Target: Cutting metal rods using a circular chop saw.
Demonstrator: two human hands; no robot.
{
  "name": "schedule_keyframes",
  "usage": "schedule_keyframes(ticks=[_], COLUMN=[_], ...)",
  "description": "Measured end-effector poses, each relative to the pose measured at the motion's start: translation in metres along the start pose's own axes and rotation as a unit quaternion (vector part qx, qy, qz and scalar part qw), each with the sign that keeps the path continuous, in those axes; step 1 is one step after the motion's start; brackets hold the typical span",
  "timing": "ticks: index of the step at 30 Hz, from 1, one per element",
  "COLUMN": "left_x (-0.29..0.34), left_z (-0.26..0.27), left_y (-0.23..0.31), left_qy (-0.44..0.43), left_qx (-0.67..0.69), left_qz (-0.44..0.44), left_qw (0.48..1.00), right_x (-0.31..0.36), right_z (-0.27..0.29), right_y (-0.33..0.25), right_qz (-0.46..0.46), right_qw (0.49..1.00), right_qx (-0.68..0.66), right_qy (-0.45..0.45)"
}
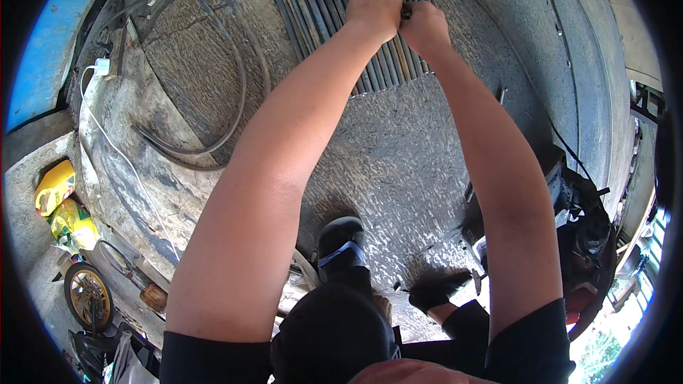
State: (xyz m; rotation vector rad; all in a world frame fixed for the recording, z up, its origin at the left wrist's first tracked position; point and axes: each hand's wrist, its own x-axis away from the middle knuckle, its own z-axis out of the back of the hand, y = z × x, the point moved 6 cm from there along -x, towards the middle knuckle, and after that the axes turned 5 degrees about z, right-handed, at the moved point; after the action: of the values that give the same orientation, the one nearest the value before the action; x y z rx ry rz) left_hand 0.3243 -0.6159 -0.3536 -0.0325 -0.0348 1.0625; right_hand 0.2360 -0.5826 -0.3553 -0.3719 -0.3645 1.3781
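A row of long dark metal rods (pixel 313 11), some with rusty streaks, lies side by side on the ground at the far middle. My left hand (pixel 374 6) rests on top of the row with its fingers apart, pressed on the rods. Just to the right, my right hand (pixel 425 27) is closed over the rods near their right side. Something small and dark (pixel 406 11) shows between the two hands by the right thumb; its kind is hidden by the fingers.
Bent hoses or bars (pixel 238 92) curve across the ground at left. A white cable (pixel 117 146) runs down from a plug. Yellow packages (pixel 57 188) and a wheel (pixel 88 297) stand at far left. Dark machinery (pixel 580 206) is at right, near my shoes (pixel 341 238).
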Motion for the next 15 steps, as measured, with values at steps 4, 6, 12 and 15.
schedule_keyframes(ticks=[4,6,12,15], left_x=[0.000,-0.002,0.004,0.007], left_z=[-0.002,-0.003,-0.006,0.015], left_y=[0.000,0.001,-0.001,0.013], left_qy=[0.020,0.026,0.034,-0.013], left_qx=[0.008,0.011,0.014,0.026], left_qz=[0.000,0.004,0.014,-0.021], left_qw=[1.000,1.000,0.999,0.999], right_x=[-0.001,-0.001,0.002,0.010], right_z=[0.000,0.001,-0.005,-0.003], right_y=[0.000,-0.002,-0.004,0.009], right_qz=[-0.020,-0.008,0.011,0.033], right_qw=[1.000,1.000,1.000,0.999], right_qx=[0.001,0.001,0.002,0.009], right_qy=[-0.018,-0.004,0.017,0.038])
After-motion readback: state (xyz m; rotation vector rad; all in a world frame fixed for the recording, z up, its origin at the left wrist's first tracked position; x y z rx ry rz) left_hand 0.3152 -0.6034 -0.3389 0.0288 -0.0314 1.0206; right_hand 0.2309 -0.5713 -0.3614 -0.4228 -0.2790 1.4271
